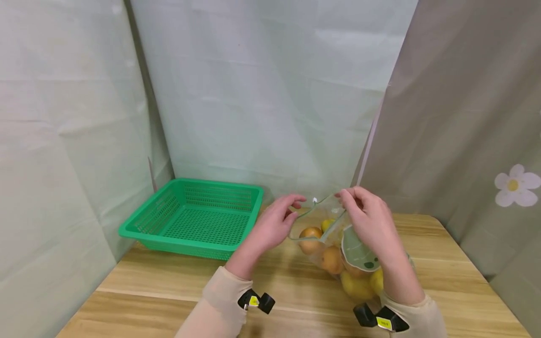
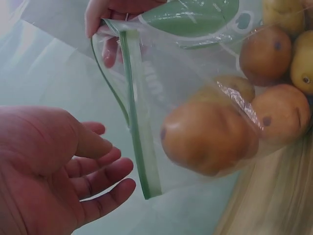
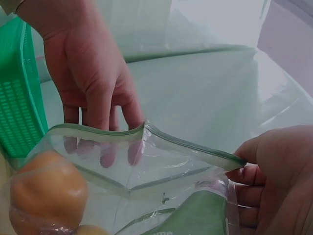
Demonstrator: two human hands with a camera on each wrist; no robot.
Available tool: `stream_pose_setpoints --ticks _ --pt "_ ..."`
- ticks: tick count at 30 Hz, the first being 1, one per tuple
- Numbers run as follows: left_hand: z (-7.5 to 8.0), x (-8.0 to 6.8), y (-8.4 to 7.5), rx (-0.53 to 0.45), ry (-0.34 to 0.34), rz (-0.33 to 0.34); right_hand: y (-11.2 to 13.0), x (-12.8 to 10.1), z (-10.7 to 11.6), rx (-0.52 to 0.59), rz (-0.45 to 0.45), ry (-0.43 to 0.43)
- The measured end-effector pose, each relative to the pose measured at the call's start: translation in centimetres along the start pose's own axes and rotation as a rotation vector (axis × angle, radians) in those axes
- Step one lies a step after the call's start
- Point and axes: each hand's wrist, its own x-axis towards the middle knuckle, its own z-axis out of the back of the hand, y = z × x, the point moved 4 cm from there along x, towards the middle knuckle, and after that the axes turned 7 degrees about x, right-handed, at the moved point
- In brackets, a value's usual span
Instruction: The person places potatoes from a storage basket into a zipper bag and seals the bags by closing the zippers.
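Note:
A clear zip bag (image 1: pixel 357 249) with a green seal and a green print lies on the table, its mouth parted. Through the plastic show several round orange fruits (image 2: pixel 205 137) and yellow fruits (image 1: pixel 357 284). My right hand (image 1: pixel 374 223) pinches one corner of the bag's mouth between thumb and finger. Close to the opposite side of the mouth is my left hand (image 1: pixel 274 223), fingers loosely bent and apart. In the left wrist view those fingers stay just short of the green seal (image 2: pixel 134 122). Some fruit is hidden behind the print and my right forearm.
A green plastic basket (image 1: pixel 186 246) with perforated walls stands left of the bag. The wooden table (image 1: pixel 296 305) is backed by pale hanging sheets (image 1: pixel 270 94). At the right hangs a darker curtain (image 1: pixel 448 164) with a white flower.

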Motion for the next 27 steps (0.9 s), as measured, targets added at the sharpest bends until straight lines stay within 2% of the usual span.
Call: stream_pose_setpoints --ticks 6,15,23,27 --pt "-0.2 0.2 -0.4 0.006 0.012 -0.026 0.4 -0.8 0.7 0.017 -0.017 0.013" --pt "-0.9 0.8 -2.2 0.043 0.093 -0.14 0.7 -1.5 1.4 0.023 -0.043 0.046" --pt "-2.0 1.2 -2.3 0.115 0.091 -0.158 0.5 -2.4 1.5 0.024 -0.047 0.108" --pt "-2.4 1.4 -2.5 0.148 0.091 -0.21 0.4 -2.7 1.6 0.023 -0.048 0.108"
